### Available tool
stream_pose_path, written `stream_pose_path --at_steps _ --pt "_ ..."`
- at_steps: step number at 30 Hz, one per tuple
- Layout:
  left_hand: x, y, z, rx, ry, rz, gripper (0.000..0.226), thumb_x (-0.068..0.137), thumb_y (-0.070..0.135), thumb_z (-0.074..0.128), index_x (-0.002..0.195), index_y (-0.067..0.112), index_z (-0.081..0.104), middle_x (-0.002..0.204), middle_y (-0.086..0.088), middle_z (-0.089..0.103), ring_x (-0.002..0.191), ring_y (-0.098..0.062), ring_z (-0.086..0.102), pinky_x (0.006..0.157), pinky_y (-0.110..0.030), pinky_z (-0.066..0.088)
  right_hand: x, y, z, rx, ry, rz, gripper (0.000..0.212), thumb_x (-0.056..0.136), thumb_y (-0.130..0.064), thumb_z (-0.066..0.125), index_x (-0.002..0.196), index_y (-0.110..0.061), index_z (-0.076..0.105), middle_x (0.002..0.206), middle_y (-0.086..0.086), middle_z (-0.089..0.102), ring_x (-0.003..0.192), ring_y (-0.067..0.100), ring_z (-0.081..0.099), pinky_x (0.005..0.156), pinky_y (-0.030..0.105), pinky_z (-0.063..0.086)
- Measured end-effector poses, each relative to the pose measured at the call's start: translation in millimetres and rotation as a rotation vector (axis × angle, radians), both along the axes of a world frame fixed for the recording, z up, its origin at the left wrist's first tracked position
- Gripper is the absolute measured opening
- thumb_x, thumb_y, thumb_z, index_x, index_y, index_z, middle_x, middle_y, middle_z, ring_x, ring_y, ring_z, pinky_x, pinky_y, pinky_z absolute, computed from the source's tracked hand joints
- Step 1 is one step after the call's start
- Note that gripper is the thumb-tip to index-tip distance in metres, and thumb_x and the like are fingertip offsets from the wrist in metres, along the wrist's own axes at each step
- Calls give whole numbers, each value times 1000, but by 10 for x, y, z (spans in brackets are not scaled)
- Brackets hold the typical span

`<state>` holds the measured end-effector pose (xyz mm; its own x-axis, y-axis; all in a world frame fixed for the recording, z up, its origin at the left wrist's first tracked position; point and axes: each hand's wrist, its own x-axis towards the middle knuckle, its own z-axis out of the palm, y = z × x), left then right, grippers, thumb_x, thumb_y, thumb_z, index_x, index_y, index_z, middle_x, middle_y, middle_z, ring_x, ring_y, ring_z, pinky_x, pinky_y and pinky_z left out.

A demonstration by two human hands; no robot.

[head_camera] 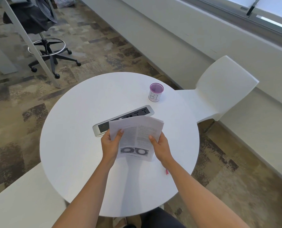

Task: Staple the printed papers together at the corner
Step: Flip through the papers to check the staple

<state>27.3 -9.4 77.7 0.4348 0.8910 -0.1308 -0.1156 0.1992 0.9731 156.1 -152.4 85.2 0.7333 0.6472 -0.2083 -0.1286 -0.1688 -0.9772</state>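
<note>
The printed papers (137, 137), held above the middle of the round table (74, 145), are gripped by the left hand (110, 143) and right hand (160, 145) at the 2 side edges, apparently being squared; no stapler is visible, so finding one comes next.

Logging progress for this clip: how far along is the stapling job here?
Done: the printed white paper sheets are gathered off the round white table. In hand: the left hand and right hand hold the stack by its sides, sheets fanned at the top, seemingly being squared. Left: stapling the corner; no stapler is identifiable, only a small pink object beside the right forearm.
</note>
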Motion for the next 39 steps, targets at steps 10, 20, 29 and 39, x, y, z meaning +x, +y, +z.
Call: stream_pose_path --at_steps 10,20,29,39 --pt "-78 36 -54 -16 6 -17 33 73 35 77 101 18 72 91 10 76 83 -6 69 69 -19 54 50 -76 -24 26 17 4 26 94 -22 64 119 -24 58 114 -4 70 105 11 66 88 25 55" --pt "-239 7 -273 -50 115 -92 28 80 24 74 104 8 71 97 0 75 85 -15 70 74 -24 54 10 -133 -127 -43 -69 -135 12 85 -11 72 83 -22 71 85 -10 77 81 7 72 71 16 54" --pt "-219 -7 -206 -63 97 -67 13 80 16 77 92 16 74 88 8 76 78 -6 71 65 -16 54 -60 -167 -111 43 -6 -135 25 92 -3 60 99 -25 71 96 -11 77 92 6 71 75 12 52" --pt "-212 -61 -207 -116 88 -101 25 75 11 80 97 16 71 92 6 75 79 -6 72 65 -15 54 -99 -149 -163 3 21 34 29 99 -12 54 127 -16 55 123 -5 66 116 11 61 97 25 48"
